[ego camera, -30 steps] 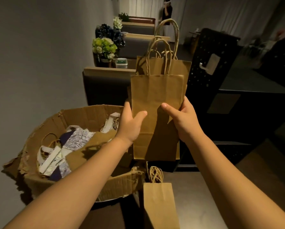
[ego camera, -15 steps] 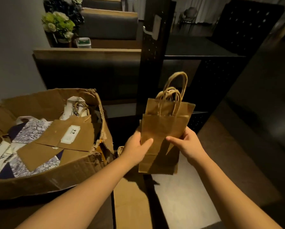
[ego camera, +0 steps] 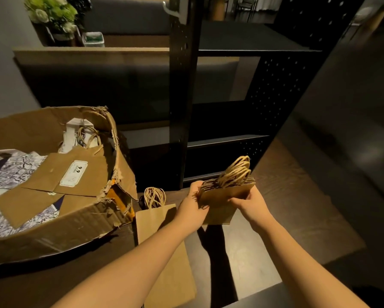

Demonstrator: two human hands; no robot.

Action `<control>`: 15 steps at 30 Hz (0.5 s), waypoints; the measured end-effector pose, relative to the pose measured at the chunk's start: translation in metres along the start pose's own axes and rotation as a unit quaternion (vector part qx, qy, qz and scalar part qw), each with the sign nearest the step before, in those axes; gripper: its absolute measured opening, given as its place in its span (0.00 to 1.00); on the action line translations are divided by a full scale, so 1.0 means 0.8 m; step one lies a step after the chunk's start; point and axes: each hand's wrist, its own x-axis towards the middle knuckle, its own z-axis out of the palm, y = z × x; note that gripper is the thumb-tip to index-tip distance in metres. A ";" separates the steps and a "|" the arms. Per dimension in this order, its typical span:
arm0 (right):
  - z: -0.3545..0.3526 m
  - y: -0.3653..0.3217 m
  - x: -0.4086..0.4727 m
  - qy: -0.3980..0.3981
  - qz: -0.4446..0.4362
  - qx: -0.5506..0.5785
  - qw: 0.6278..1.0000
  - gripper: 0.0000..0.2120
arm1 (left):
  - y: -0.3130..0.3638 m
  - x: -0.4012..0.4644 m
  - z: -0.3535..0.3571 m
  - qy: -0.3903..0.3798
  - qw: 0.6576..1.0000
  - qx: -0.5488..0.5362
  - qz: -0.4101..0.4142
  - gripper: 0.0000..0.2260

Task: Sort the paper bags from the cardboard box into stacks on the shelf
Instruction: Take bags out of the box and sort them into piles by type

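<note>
Dim black shelf (ego camera: 229,141) stands just beyond both hands, left hand (ego camera: 192,207) and right hand (ego camera: 251,202) gripping a brown bag bundle (ego camera: 222,205), handles pointing shelfward; cardboard box (ego camera: 53,232) lies leftward.

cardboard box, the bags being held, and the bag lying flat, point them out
cardboard box (ego camera: 60,232), head view, front wall
held paper bags (ego camera: 220,200), head view, front face
flat paper bag (ego camera: 155,221), head view, upper face
</note>
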 end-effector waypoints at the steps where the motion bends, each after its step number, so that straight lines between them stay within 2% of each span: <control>1: -0.001 0.003 0.001 0.000 0.004 0.000 1.000 0.22 | -0.002 0.001 0.001 0.003 1.000 0.003 -0.003 0.24; 4: -0.003 0.010 0.005 -0.009 0.010 -0.003 1.000 0.22 | -0.003 0.005 0.005 0.013 1.000 0.012 -0.015 0.24; 9: 0.002 0.007 0.015 0.018 0.000 -0.011 1.000 0.18 | 0.005 0.010 0.017 0.036 0.997 0.041 -0.061 0.17; 15: 0.001 0.015 0.020 0.018 0.010 -0.026 0.999 0.14 | -0.001 0.013 0.019 0.030 0.994 0.082 -0.063 0.20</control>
